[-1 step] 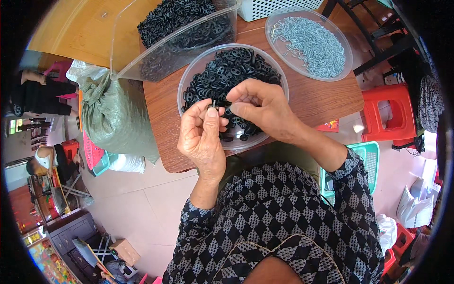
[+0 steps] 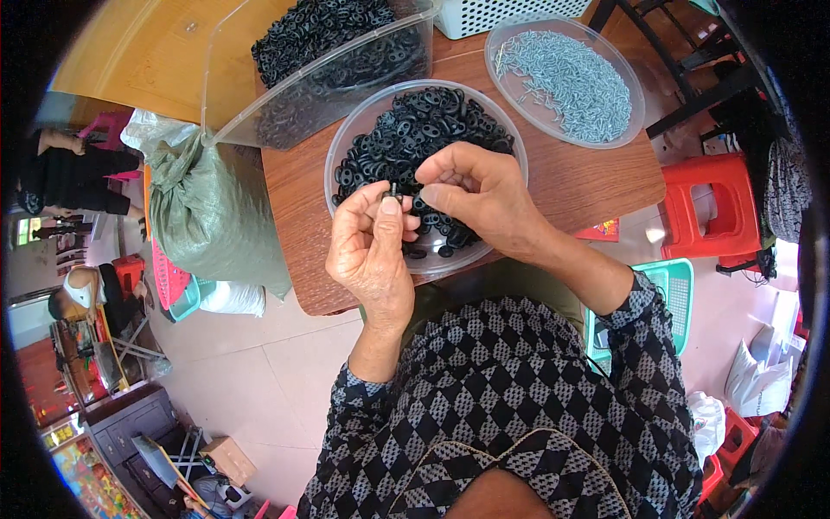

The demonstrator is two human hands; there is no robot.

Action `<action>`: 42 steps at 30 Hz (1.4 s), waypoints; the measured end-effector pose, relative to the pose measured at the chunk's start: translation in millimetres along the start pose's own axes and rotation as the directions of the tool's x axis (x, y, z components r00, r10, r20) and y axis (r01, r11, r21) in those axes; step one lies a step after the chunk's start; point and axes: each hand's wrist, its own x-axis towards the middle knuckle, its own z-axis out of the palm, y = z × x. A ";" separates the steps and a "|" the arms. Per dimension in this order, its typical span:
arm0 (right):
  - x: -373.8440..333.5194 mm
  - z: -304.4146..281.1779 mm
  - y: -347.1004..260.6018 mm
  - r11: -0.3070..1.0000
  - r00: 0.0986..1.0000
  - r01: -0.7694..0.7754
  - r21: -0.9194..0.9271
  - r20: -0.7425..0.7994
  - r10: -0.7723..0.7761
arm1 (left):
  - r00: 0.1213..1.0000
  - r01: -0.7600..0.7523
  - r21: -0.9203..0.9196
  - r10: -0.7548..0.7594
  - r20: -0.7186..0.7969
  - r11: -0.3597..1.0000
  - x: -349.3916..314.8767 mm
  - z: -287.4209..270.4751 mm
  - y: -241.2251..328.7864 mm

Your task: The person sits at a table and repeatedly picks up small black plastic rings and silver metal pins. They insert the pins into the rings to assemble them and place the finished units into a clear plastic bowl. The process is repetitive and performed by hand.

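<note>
Over the near part of a round clear bowl (image 2: 335, 147), my left hand (image 2: 373, 251) pinches a small screw (image 2: 393, 189) between thumb and fingers. The screw stands upright, and a bit of a dark part shows at its base, mostly hidden by the fingertips. Just to its right is my right hand (image 2: 484, 195), its thumb and fingers closed together. Anything between them is hidden. Black plastic pieces with holes (image 2: 415, 130) fill the bowl beneath both hands. At the far right of the table, a shallow clear dish (image 2: 635, 112) holds many silver screws (image 2: 571, 86).
A clear bin (image 2: 233, 130) of more black pieces stands at the far left of the wooden table (image 2: 571, 186). A white basket (image 2: 484, 16) is behind. Beside the table are a green sack (image 2: 216, 208), a red stool (image 2: 713, 208) and a green basket (image 2: 679, 294). Other people appear at far left.
</note>
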 end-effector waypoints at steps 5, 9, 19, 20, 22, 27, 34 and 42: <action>-2.6 9.1 2.2 0.987 0.994 -0.028 0.160 -0.103 0.044 | 0.995 0.092 -0.155 -0.095 -0.011 0.984 -1.3 4.0 -3.5; -6.7 17.7 4.3 0.969 0.991 0.023 0.247 -0.132 0.010 | 0.995 0.096 -0.195 -0.102 -0.016 0.976 -0.7 5.0 -3.5; -12.3 21.4 15.0 0.978 0.994 0.028 0.206 -0.107 -0.006 | 0.994 0.096 -0.235 -0.106 -0.032 0.967 -2.2 4.3 -4.8; -12.9 20.4 12.2 0.966 0.996 -0.024 0.257 -0.072 0.044 | 0.993 0.097 -0.239 -0.109 -0.040 0.966 -2.6 4.6 -4.4; -12.8 17.9 11.1 0.949 0.997 -0.039 0.313 -0.046 0.056 | 0.992 0.104 -0.250 -0.118 -0.040 0.963 -3.1 4.7 -4.6; -10.8 12.8 9.9 0.916 0.994 -0.084 0.392 -0.030 0.104 | 0.992 0.122 -0.230 -0.127 -0.007 0.965 -4.0 1.6 -4.5; -6.2 5.0 9.1 0.936 0.995 -0.071 0.346 -0.038 0.089 | 0.983 0.182 -0.152 -0.174 0.065 0.971 -4.2 -3.3 -1.4; 2.9 -10.0 6.3 0.983 0.997 -0.069 0.169 0.055 0.061 | 0.969 0.228 -0.101 -0.217 0.117 0.968 -7.9 -2.0 2.6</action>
